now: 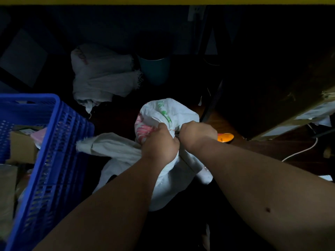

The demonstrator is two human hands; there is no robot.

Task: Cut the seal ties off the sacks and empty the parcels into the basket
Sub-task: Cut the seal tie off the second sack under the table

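Observation:
A white sack (pixel 169 113) with green and pink print stands on the dark floor at centre. My left hand (pixel 159 142) grips its bunched neck just below the thin seal tie (pixel 172 130). My right hand (pixel 197 133) is curled round a cutter; a thin tip shows at the tie, and an orange end (pixel 225 137) sticks out past the hand. The blue plastic basket (pixel 59 142) stands at the left with several parcels (pixel 22 145) inside.
A limp white sack (pixel 112 147) lies between the basket and the tied sack. More crumpled white sacks (pixel 103 75) are heaped behind, beside a teal bin (pixel 155 71). A cardboard box (pixel 290 109) and a white cable (pixel 301 151) are at the right.

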